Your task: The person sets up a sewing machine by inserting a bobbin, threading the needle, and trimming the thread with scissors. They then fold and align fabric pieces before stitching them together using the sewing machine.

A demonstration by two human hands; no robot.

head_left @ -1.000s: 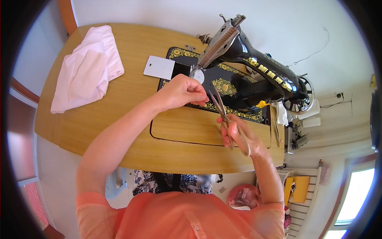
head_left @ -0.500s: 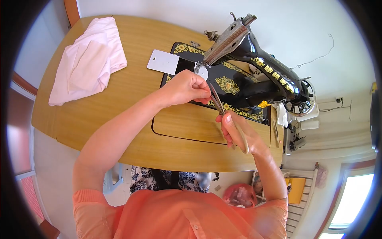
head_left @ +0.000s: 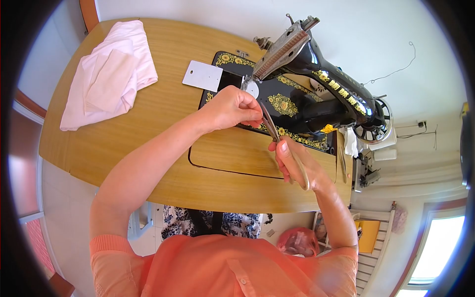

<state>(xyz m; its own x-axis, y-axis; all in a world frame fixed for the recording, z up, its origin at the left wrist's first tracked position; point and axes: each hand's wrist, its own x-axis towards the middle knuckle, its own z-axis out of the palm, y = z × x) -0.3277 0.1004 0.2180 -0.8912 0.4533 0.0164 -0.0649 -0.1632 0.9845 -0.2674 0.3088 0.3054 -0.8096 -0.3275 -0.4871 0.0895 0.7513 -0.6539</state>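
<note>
My right hand grips a pair of scissors by its pale handles, the blades pointing up and to the left. Just left of the blade tips, my left hand is closed in a pinch; whatever its fingertips hold, perhaps something very thin, is too small to make out. Both hands are above the front edge of a black sewing machine with yellow floral decoration. Its needle area lies right behind my left hand. A white plate sits at the left end of the machine bed.
Folded pale pink fabric lies on the left of the wooden table. At the table's right edge are some metal tools. A red plastic bag stands on the floor below, and a wire hangs along the wall.
Almost nothing differs. Both hands and the scissors hold nearly the same position, with only a very slight shift of the view.
</note>
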